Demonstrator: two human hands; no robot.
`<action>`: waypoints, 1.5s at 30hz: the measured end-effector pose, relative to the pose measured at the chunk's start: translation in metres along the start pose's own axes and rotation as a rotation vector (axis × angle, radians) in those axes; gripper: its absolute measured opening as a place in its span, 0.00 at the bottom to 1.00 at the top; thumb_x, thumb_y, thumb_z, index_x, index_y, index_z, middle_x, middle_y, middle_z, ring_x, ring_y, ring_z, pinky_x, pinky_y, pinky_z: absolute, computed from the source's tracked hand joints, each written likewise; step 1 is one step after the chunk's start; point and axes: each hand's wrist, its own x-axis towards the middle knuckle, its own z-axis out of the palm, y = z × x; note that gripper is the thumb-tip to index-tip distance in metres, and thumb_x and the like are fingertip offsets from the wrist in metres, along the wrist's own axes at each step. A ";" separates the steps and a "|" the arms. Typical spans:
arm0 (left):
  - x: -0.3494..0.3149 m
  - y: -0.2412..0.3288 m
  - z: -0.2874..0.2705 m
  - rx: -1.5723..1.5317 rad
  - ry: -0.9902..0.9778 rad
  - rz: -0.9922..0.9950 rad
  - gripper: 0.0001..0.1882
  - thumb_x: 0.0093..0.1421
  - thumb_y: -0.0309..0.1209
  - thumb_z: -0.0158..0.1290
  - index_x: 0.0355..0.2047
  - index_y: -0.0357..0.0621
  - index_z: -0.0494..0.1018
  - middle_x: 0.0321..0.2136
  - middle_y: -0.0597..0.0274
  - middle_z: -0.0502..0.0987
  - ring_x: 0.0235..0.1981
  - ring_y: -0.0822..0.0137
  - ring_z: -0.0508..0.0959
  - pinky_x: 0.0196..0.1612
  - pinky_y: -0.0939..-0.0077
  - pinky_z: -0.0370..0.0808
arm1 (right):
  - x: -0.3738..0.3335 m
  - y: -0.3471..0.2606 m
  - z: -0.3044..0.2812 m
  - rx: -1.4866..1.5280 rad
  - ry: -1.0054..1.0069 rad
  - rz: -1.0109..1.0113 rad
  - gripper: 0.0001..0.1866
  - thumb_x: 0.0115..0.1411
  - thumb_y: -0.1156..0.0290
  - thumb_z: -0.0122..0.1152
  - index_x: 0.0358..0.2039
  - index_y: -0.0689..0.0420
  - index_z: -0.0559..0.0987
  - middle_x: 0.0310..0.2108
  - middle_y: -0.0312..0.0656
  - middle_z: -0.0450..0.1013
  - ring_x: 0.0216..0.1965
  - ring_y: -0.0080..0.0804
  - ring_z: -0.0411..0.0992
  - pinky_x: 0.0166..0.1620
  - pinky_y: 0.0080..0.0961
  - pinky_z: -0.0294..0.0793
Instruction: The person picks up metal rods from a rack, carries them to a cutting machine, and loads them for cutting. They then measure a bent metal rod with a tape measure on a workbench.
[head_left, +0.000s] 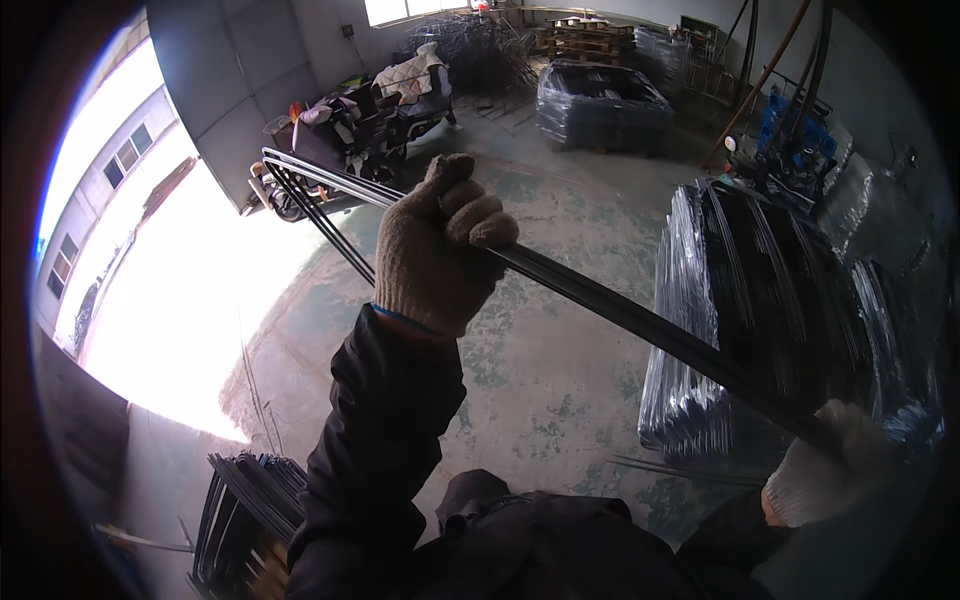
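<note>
Daylight poured through the wide doorway (170, 300) on the left, washing out the floor there, with a pale building with windows (100, 180) visible outside. Low at the left edge lay a bundle of thin dark metal rods (240, 500), their ends fanned slightly.

Nearer the middle, the left hand (440, 245), in a coarse beige knitted glove with a blue cuff edge and a dark padded sleeve below it, was clenched around a bundle of long, flat, dark metal strips (620, 312). The bundle ran from a bent, looped end (290, 170) at upper left, through the fist, and slanted down to the right, held up in the air above the floor. Its surface looked smooth and dull, with a faint sheen along one edge.

Concrete floor (540, 340) lay beneath, grey-green, blotchy and worn. Further back stood a cluttered cart or vehicle with a pale quilted cloth (400, 85) thrown over it, a tangle of wire (480, 45), wooden pallets (590, 35) and a stack wrapped in clear plastic film (600, 105).

On the right rose a tall stack of wire frames (770, 300), dark rods wrapped in shiny film. Low at the right, the right hand (825, 470), in a white knitted glove, gripped the lower end of the strips, though blur hid the fingers.
</note>
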 end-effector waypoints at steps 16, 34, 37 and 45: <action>0.475 0.267 -0.202 0.189 -0.082 -0.176 0.07 0.80 0.30 0.43 0.44 0.48 0.70 0.22 0.77 0.55 0.20 0.76 0.57 0.29 0.75 0.63 | 0.128 0.523 0.176 -2.095 -0.637 0.145 0.37 0.54 0.60 0.80 0.61 0.65 0.80 0.52 0.60 0.80 0.55 0.57 0.82 0.56 0.51 0.84; 1.085 0.467 -0.344 0.555 -0.433 -0.195 0.10 0.80 0.31 0.43 0.37 0.49 0.68 0.22 0.74 0.61 0.20 0.75 0.61 0.29 0.76 0.67 | 0.423 0.995 0.141 -1.986 -0.350 0.703 0.27 0.69 0.59 0.70 0.63 0.60 0.77 0.47 0.43 0.79 0.44 0.34 0.80 0.45 0.34 0.83; 1.189 0.508 -0.389 0.182 -0.255 -0.351 0.09 0.79 0.31 0.44 0.38 0.51 0.68 0.23 0.75 0.62 0.20 0.75 0.62 0.29 0.75 0.67 | 0.464 1.107 0.146 -1.865 -0.417 0.750 0.21 0.68 0.59 0.70 0.55 0.59 0.81 0.41 0.42 0.81 0.38 0.30 0.81 0.39 0.30 0.82; 1.451 0.624 -0.475 0.298 -0.178 -0.427 0.09 0.80 0.33 0.46 0.38 0.53 0.69 0.23 0.76 0.61 0.20 0.75 0.61 0.27 0.72 0.66 | 0.517 1.392 0.145 -1.348 0.000 1.193 0.12 0.68 0.66 0.67 0.40 0.63 0.83 0.26 0.39 0.78 0.26 0.27 0.76 0.32 0.27 0.75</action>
